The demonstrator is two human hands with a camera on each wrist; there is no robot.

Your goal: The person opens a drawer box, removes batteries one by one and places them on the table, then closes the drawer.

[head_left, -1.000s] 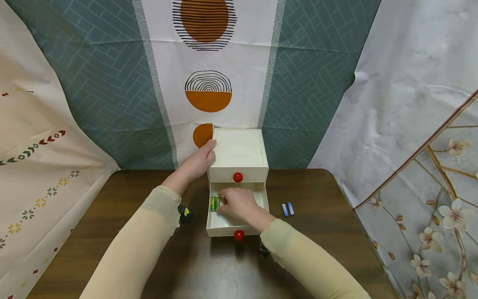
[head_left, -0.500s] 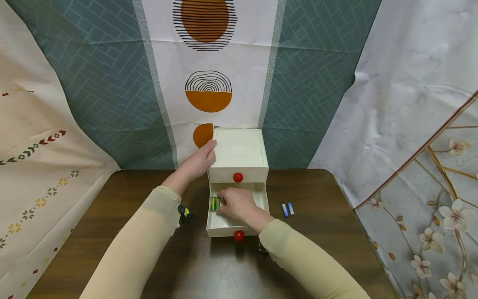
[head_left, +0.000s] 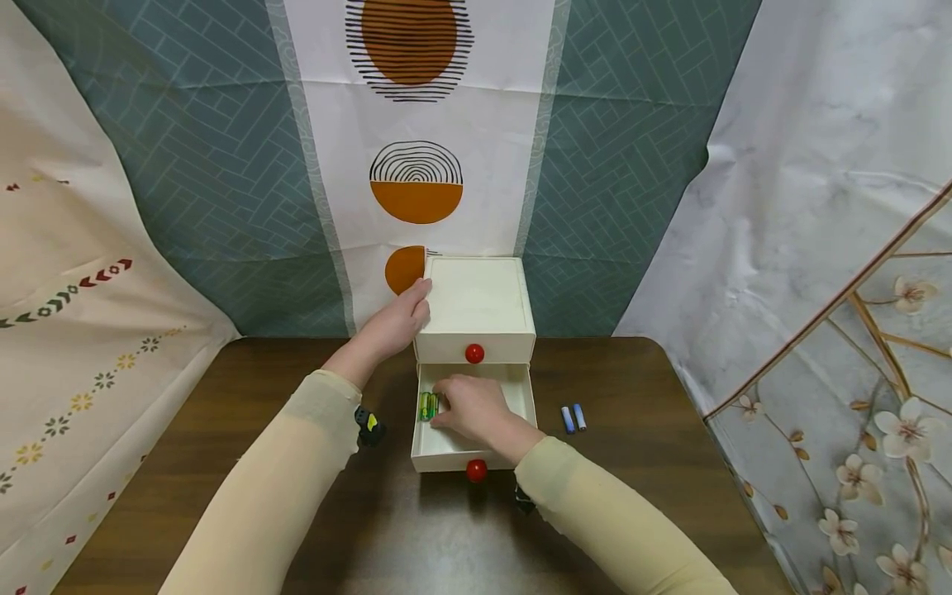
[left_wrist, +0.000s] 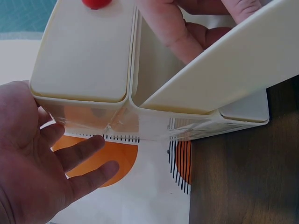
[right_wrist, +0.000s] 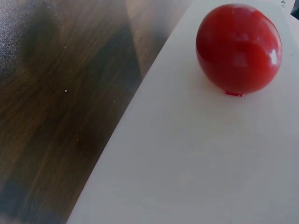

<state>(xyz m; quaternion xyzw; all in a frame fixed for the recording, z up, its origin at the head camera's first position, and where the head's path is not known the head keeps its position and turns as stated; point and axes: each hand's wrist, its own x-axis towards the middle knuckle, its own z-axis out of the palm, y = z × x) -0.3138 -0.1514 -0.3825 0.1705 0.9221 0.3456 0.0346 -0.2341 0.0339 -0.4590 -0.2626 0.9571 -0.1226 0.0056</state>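
Observation:
A white two-drawer cabinet [head_left: 479, 293] has its lower drawer [head_left: 446, 463] pulled out and its upper one closed. Two green batteries [head_left: 425, 406] lie side by side at that drawer's left wall. My right hand [head_left: 476, 406] is inside the drawer, thumb and finger curled round the ends of the right-hand green battery; its pinch is partly hidden. Against the cabinet's left side rests my left hand [head_left: 394, 326], fingers loosely spread in the left wrist view [left_wrist: 42, 158]. The right wrist view shows only the drawer front and its red knob [right_wrist: 238, 49].
Two blue-and-white batteries [head_left: 568, 419] lie on the brown table [head_left: 632, 471] to the right of the drawer. Another red knob [head_left: 474, 354] projects from the upper drawer. Patterned cloth [head_left: 617, 165] hangs behind the table and at both sides.

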